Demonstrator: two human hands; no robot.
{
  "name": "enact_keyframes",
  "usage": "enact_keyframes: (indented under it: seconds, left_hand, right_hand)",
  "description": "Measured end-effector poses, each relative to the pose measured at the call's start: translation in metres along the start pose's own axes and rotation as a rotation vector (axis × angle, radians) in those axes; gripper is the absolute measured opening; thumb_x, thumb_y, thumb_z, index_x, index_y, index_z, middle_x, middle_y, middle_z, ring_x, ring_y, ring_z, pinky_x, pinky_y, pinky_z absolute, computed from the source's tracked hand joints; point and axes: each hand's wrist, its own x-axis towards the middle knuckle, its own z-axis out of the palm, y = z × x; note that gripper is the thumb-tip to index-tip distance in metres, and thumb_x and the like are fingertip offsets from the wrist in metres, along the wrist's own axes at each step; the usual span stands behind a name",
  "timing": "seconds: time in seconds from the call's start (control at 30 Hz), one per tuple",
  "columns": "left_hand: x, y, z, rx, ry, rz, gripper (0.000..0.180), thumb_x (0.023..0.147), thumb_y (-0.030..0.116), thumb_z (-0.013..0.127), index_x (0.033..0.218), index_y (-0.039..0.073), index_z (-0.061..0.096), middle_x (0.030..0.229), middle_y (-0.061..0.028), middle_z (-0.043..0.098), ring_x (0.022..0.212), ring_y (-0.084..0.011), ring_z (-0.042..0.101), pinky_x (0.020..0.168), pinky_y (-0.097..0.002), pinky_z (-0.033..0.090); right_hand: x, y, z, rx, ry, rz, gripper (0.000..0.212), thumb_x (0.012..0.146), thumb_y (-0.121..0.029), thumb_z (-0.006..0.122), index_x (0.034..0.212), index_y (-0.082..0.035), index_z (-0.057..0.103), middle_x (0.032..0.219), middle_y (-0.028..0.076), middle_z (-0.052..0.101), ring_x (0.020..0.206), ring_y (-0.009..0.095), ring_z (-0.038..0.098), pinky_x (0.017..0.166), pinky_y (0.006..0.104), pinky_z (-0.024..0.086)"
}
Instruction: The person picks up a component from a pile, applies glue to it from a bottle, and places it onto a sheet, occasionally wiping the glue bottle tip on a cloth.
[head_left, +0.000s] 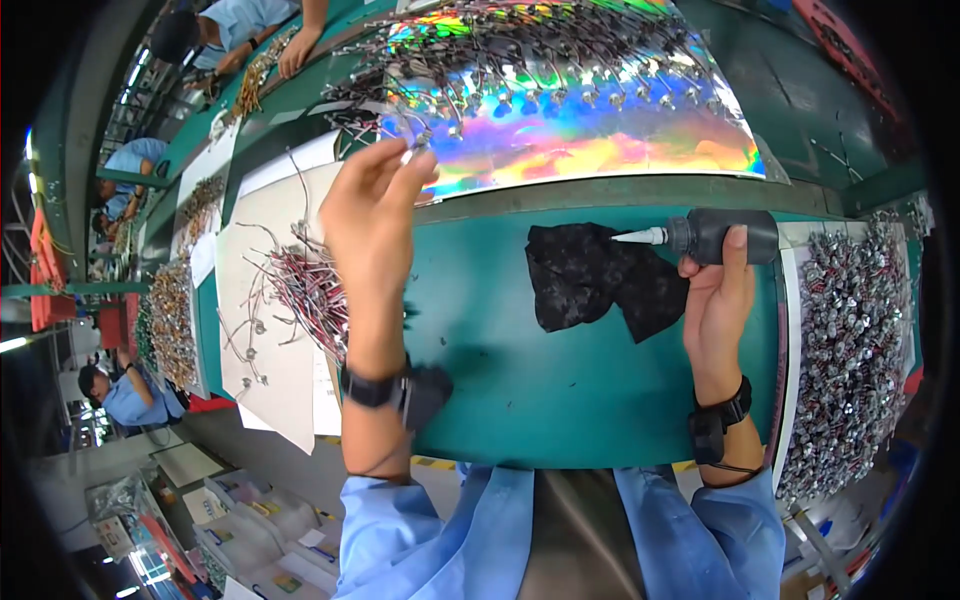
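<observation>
Two bare hands over a green surface [560, 400], seen from above, blue sleeves entering from the lower edge. Far left: white paper sheets [270, 380] bearing a loose bundle of red and white wires [305, 290] with small metal ends. Just right of that bundle, left hand [372, 215] raised, palm turned away, wrist with a dark band and sensor; fingers [400, 165] drawn narrow, thumb and forefinger pinched on a small clear part [415, 140], too tiny and glare-washed to identify. Behind and above the pinch, a shiny rainbow-coloured sheet [600, 140] tilted on the back of the surface, rows of wired parts laid across its upper half. Centre right, flat on the green: a crumpled black cloth [600, 275], between the two hands and nearer the right one. Right hand [715, 310] upright, also banded at the wrist, fingers wrapped around a dark squeeze bottle [725, 235], thumb over the top of its body. Bottle's long axis level, white nozzle [640, 236] aimed left toward the left hand, tip above the cloth's upper edge. Pinched part well apart from the nozzle, up and to the left of it. Far right: a white tray [790, 340] heaped with small metal parts with red and white leads [850, 340]. Other people at work along the benches at upper left.
</observation>
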Motion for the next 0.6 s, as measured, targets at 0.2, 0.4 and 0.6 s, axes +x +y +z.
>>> enact_keyframes:
  seconds: [0.2,0.4,0.6]
  left_hand:
    - [0.067,-0.074,0.042,0.539,0.0,0.148,0.022,0.064,0.018,0.07,0.079,0.003,0.065,0.081,-0.0125,0.061,0.073,-0.0216,0.059,0.065,-0.0308,0.046]
    - [0.065,-0.092,0.065,0.851,0.132,0.231,0.021,0.061,0.025,0.071,0.076,0.01,0.068,0.084,-0.0136,0.058,0.084,-0.0279,0.054,0.072,-0.0362,0.042]
    - [0.059,-0.095,0.056,0.874,0.032,0.239,0.027,0.06,0.023,0.072,0.081,0.008,0.067,0.089,-0.0119,0.054,0.087,-0.0271,0.051,0.074,-0.0351,0.042]
  right_hand:
    - [0.009,-0.001,0.003,-0.04,0.042,-0.055,0.029,0.088,-0.032,0.046,0.091,-0.003,0.052,0.077,0.003,0.055,0.063,0.009,0.047,0.053,0.0231,0.037]
    - [0.01,-0.001,0.0,-0.04,0.066,-0.058,0.028,0.088,-0.031,0.047,0.089,-0.004,0.051,0.076,0.003,0.054,0.062,0.009,0.047,0.052,0.0228,0.037]
    - [0.009,-0.002,-0.002,-0.021,0.048,-0.063,0.029,0.088,-0.031,0.046,0.096,-0.004,0.049,0.081,0.002,0.054,0.063,0.009,0.046,0.053,0.0228,0.037]
